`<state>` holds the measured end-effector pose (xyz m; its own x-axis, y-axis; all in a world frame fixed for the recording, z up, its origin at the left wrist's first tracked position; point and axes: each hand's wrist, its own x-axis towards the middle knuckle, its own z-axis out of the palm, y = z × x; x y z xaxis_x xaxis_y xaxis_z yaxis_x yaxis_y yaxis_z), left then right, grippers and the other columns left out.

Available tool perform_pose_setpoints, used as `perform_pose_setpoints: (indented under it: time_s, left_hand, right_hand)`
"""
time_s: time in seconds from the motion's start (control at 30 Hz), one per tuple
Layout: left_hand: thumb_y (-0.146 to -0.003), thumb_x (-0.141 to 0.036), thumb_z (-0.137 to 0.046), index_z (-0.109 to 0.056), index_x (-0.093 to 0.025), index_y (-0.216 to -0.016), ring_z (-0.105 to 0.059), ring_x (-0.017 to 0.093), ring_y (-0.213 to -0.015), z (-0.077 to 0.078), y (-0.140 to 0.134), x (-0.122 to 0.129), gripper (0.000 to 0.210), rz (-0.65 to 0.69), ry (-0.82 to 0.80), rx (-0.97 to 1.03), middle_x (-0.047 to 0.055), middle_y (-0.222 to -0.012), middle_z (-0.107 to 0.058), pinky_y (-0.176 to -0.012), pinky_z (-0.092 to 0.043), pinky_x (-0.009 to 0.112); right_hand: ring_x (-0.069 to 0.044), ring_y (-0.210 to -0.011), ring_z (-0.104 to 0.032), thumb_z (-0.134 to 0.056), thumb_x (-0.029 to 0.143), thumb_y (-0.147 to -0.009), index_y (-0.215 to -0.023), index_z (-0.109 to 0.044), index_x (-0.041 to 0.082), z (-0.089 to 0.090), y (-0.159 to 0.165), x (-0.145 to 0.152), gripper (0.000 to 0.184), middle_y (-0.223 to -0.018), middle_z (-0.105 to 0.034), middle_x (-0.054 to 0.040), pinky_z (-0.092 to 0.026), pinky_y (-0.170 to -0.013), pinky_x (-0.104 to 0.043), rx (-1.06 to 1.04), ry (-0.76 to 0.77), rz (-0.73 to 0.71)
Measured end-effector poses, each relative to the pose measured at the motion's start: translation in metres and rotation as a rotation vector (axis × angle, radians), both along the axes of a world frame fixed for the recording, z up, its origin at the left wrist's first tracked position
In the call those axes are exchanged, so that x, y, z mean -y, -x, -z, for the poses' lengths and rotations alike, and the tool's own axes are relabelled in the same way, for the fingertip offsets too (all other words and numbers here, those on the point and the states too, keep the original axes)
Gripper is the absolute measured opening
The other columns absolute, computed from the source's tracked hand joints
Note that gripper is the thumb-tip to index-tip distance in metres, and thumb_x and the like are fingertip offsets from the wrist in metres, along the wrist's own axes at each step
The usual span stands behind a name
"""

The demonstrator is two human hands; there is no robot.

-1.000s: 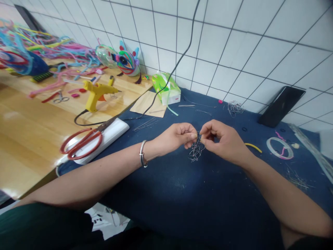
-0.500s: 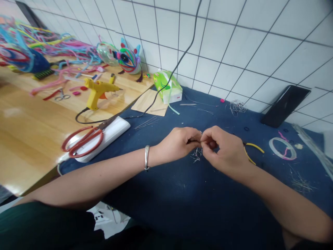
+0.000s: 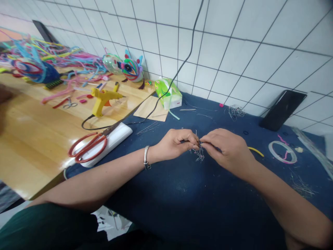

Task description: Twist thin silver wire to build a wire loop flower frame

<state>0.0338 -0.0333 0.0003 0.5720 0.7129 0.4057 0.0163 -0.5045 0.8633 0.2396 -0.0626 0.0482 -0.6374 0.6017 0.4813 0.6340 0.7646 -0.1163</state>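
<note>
Over the dark blue cloth [image 3: 177, 194], a small tangled bundle of thin wires [image 3: 199, 154] with tiny pinkish beads hangs between my fingertips. My left hand [image 3: 177, 143], a silver bangle at its wrist, pinches the bundle from the left with thumb and forefinger. From the right, my right hand [image 3: 227, 149] is closed in a pinch at the bundle's upper part, its fingertips nearly touching the left ones. Beside the right hand lies a yellow-handled tool [image 3: 256, 151], partly hidden by that hand.
On the left, red-handled scissors [image 3: 88, 147] rest on a white power strip [image 3: 118, 137]. A yellow glue gun [image 3: 102, 100] stands on the wooden table [image 3: 39, 139]. Near the wall are a tissue pack [image 3: 169, 93], loose wires [image 3: 235, 111] and a leaning phone [image 3: 283, 109]. A ring-shaped coil [image 3: 272, 151] lies right.
My right fingers have straightened somewhat at the bundle, and more of the wires show. The right hand covers more of the yellow-handled tool. The view has shifted slightly.
</note>
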Motion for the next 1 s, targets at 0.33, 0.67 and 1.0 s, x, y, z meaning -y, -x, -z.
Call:
perform_pose_setpoints:
  time_s: [0.33,0.67,1.0]
  left_hand:
    - [-0.085,-0.014,-0.056,-0.060,-0.016,-0.076,-0.066,0.009,-0.077,0.000,-0.006,-0.002,0.010,0.007,-0.081,-0.134,0.003,-0.081,-0.070,-0.069,-0.051,0.021]
    - [-0.078,-0.022,-0.068,-0.057,-0.014,-0.074,-0.063,0.008,-0.067,-0.020,-0.030,-0.023,0.014,0.148,0.294,0.018,0.001,-0.072,-0.067,-0.063,-0.050,0.020]
    - [-0.074,-0.026,-0.071,-0.053,-0.014,-0.074,-0.058,0.005,-0.055,0.003,-0.051,-0.052,0.022,0.070,0.710,0.243,0.001,-0.067,-0.067,-0.049,-0.040,0.016]
  right_hand:
    - [-0.018,-0.077,-0.054,-0.044,0.017,-0.091,-0.083,-0.063,0.013,0.010,-0.002,-0.001,0.021,-0.078,-0.062,-0.0075,-0.045,-0.070,-0.033,0.152,-0.040,-0.048]
    - [-0.015,-0.067,-0.047,-0.047,0.011,-0.082,-0.068,-0.052,0.018,0.010,-0.015,-0.021,0.016,-0.067,-0.054,-0.0029,-0.041,-0.063,-0.029,-0.054,-0.204,0.022]
    - [-0.016,-0.070,-0.044,-0.046,0.009,-0.078,-0.071,-0.052,0.018,0.018,-0.031,-0.036,0.013,-0.070,-0.052,-0.0039,-0.041,-0.066,-0.031,0.030,-0.224,0.087]
